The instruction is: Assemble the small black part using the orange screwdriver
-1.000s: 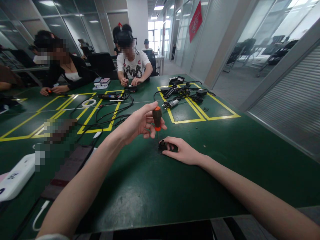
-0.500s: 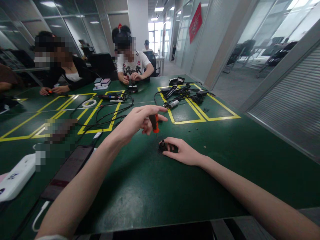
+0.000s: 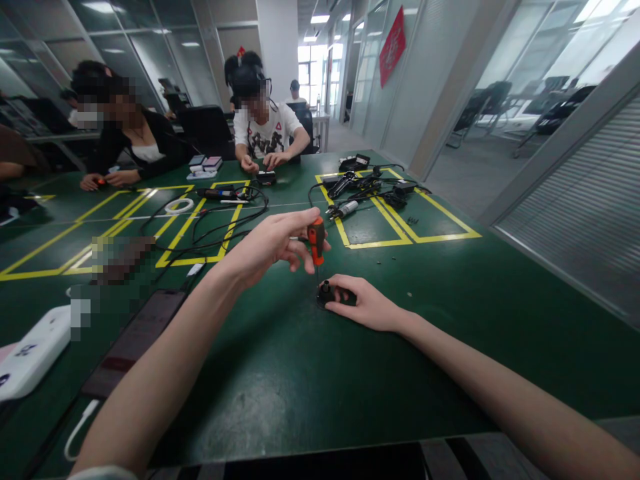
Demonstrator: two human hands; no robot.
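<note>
My left hand (image 3: 285,241) grips a screwdriver (image 3: 317,241) with an orange and dark handle, a finger resting at the top of the handle and the other fingers beside it. The screwdriver stands nearly upright, its thin shaft pointing down at the left edge of a small black round part (image 3: 324,292) with a raised stub. Whether the tip sits in a screw is too small to make out. My right hand (image 3: 367,301) pinches that black part between thumb and fingers, against the green table. Its underside is hidden.
A phone (image 3: 137,340) and a white power bank (image 3: 37,353) lie at the left, with cables. Black cables and parts (image 3: 350,187) lie within yellow tape (image 3: 380,243) ahead. A white ring (image 3: 179,206) is at the far left. Two people (image 3: 265,133) work across the green table (image 3: 280,393).
My left hand has brought the screwdriver upright, its shaft now down at the black part's edge. My right hand and the part have stayed still. Opposite, a person's hands have shifted.
</note>
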